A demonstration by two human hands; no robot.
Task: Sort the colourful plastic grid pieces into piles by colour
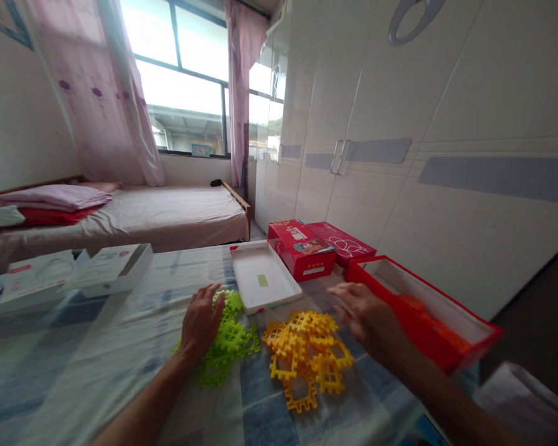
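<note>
My left hand (203,319) lies against the left side of a pile of green plastic interlocking pieces (232,337). Its fingers are stretched out, and it holds nothing that I can see. Just right of that pile is a heap of yellow interlocking pieces (307,347), square frames with toothed edges. My right hand (365,313), a little blurred, hovers between the yellow heap and a red open box (400,316), fingers apart and apparently bare. Orange pieces (434,319) lie inside that box.
A shallow white box lid (264,275) lies behind the piles. Beside it stand a red printed box (302,248) and a flatter red box (344,241). White boxes (116,269) sit at the left on the checked tablecloth (167,272). Beyond are a bed (177,214) and a wardrobe (376,99).
</note>
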